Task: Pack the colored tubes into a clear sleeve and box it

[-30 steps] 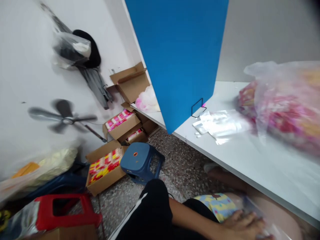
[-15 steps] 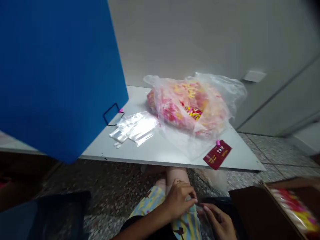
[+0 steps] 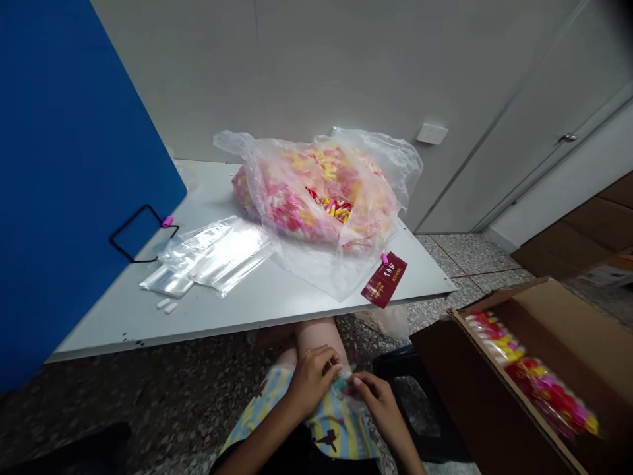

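Observation:
Above my lap, my left hand (image 3: 316,376) and my right hand (image 3: 374,399) are close together, their fingers pinched on a thin, see-through plastic bag (image 3: 342,384). Its contents, if any, are too blurred to tell. On the white table (image 3: 291,290) in front of me, several flat clear bags (image 3: 230,254) lie in a loose pile. Behind them rests a large translucent sack (image 3: 267,198), its mouth open on many small red, yellow, pink and white pieces (image 3: 336,208). A dark red printed card (image 3: 384,284) lies by the front edge, touching a small pink piece (image 3: 384,259).
At right stands an open cardboard box (image 3: 578,316) holding clear packs of coloured pieces (image 3: 554,396). A black stool (image 3: 420,396) is beside my legs. On the left rises a blue panel (image 3: 74,165) with a black wire loop (image 3: 129,234). Two white pieces (image 3: 167,305) lie on the table.
The view has swung right, so the table sits further left and more of the cardboard box shows. My hands stay over my lap, closer together on the clear bag.

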### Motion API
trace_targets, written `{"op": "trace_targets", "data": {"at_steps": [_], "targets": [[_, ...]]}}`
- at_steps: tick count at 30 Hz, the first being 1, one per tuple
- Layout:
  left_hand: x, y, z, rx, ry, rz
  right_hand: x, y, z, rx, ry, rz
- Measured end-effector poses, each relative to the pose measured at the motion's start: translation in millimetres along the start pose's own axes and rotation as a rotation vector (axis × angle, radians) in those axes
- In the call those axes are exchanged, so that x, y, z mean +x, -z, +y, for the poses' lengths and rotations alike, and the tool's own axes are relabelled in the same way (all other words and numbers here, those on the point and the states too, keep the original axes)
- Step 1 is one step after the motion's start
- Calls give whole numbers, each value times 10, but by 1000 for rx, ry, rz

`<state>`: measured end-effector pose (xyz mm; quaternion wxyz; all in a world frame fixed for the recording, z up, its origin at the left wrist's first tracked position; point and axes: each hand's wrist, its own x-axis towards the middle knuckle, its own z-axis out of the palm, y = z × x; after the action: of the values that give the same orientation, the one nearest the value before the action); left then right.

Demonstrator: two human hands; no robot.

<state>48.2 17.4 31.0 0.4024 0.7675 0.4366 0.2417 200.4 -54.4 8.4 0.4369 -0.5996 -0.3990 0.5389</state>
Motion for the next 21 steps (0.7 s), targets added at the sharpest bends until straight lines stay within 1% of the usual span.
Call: {"op": "trace_targets", "data": {"at_steps": [2,3,5,7,12,16,21], "targets": [[44,-68,-87,39,22,9,115,-139,148,146,-64,20],[64,-100,-134,56,32,24,175,-206,217,190,-85,67],[94,-154,-220,83,38,66,281,-307,323,246,-88,174],[106,-188,-285,97,20,100,348,-348,373,267,-68,224],[122,-208,-356,72,15,128,392,-314,366,280,-16,213],[158,-212,-401,46,11,162,414,-322,343,319,-25,219],[244,-213,-579,4,-5,175,491,-296,330,358,-14,207]]}}
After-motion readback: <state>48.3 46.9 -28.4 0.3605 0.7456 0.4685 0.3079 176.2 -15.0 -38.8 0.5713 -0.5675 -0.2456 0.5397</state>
